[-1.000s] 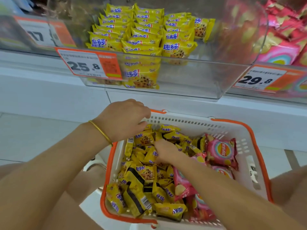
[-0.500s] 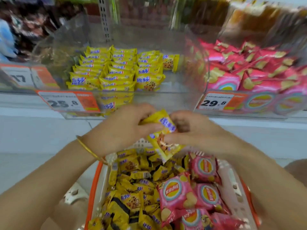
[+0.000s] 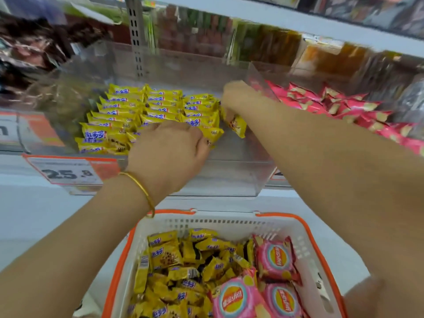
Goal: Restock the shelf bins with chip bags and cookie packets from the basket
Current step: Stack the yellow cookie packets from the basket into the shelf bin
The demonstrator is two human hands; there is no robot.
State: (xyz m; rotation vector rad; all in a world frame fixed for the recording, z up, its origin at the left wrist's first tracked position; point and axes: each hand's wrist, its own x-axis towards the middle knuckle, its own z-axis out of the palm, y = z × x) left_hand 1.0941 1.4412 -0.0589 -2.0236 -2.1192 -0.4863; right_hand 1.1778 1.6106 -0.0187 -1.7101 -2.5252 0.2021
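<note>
While in bin [image 3: 229,177], right hand [image 3: 236,97] around packet [image 3: 237,125]

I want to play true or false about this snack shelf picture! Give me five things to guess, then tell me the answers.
1. The right hand holds a yellow packet over the clear bin. True.
2. The basket is empty. False: it holds loose cookie packets and round-logo chip bags.
3. The left hand has a gold bangle at its wrist. True.
4. The shelf's pink bags lie left of the stacked yellow rows. False: they lie to the right, past a clear wall.
5. The price tag below the yellow rows starts with 25. True.
</note>
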